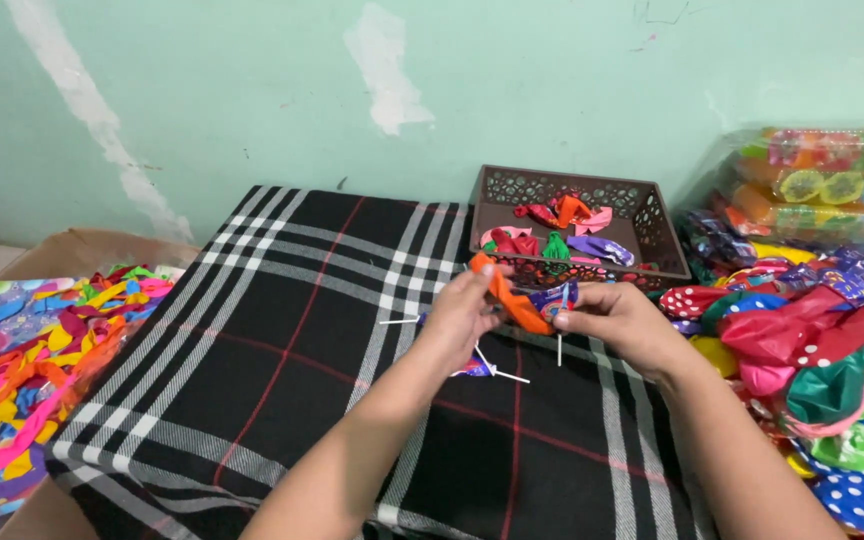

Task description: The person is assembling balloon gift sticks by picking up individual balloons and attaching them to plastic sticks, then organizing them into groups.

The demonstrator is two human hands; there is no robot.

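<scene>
There is one view only, from a camera worn on the person's head, so no second view shares any part of the scene. It looks forward and down over a checked cloth [282, 330] that fills the near and middle ground. Both forearms enter from the near edge, and the left hand [462, 312] and right hand [617, 318] meet close to the camera, just right of centre. Farther off stands a brown basket [652, 215], and a pale green wall [252, 90] closes the far side. Balloon heaps run off the left edge [22, 350] and right edge [822, 360].
</scene>
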